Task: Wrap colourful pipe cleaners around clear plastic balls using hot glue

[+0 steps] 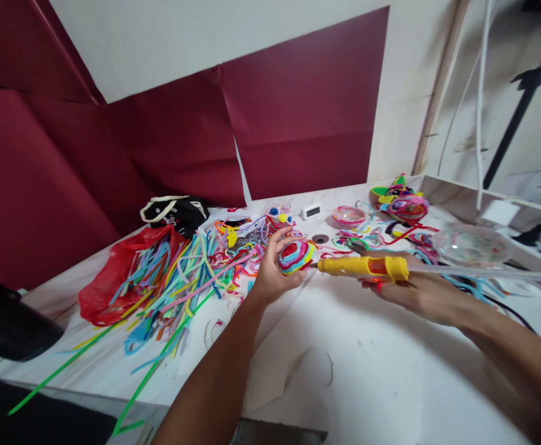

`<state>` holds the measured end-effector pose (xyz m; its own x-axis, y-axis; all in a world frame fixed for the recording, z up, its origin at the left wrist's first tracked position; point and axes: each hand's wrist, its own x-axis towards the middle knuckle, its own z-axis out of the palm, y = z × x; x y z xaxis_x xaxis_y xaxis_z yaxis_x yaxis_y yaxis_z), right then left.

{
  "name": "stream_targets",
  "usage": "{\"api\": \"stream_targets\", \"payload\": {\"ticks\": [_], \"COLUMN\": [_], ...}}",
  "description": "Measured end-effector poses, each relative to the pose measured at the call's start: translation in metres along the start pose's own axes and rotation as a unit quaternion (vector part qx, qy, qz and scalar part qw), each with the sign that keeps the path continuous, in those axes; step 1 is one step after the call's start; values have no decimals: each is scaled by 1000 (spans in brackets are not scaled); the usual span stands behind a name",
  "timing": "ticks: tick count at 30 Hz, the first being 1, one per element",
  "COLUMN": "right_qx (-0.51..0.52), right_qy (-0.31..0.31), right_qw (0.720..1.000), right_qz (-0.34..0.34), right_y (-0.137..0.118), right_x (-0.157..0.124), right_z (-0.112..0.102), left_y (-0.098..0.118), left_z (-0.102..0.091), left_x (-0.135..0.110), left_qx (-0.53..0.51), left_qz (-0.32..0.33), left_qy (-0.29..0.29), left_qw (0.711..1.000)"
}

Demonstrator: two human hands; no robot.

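Observation:
My left hand (270, 272) is closed around a round piece wound with pipe cleaners (296, 256) in red, pink, blue and yellow stripes. In my right hand (404, 290) is a yellow hot glue gun (363, 267), gripped by its handle, which my fingers mostly hide. A red light glows on its underside, and a long clear glue stick (478, 272) runs out of its back. The gun's nozzle points left and lies at the right edge of the striped piece; I cannot tell whether they touch.
Left, a red plastic bag (108, 284) spills many coloured pipe cleaners (173, 296) over the white table (354, 371). Behind are a black bag (178, 213), a small digital clock (311, 211), a clear bowl (348, 215) and pipe-cleaner figures (404, 204). A clear dome (472, 244) sits right.

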<state>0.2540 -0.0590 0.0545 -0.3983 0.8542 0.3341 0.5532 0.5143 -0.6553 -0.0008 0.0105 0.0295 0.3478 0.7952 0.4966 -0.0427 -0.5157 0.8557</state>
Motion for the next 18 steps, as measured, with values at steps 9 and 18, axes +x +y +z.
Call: {"api": "stream_targets", "payload": {"ticks": [9, 18], "right_qx": [-16, -40], "right_qy": [9, 28], "right_qw": [1000, 999], "right_qz": [2, 22], "right_y": [-6, 3], "right_x": [2, -2], "right_z": [-1, 1], "left_y": [1, 3], "left_z": [0, 2], "left_x": [-1, -1], "left_qx": [-2, -4], "left_qz": [9, 14], "left_qy": [-7, -2], "left_qw": [1000, 1000]}}
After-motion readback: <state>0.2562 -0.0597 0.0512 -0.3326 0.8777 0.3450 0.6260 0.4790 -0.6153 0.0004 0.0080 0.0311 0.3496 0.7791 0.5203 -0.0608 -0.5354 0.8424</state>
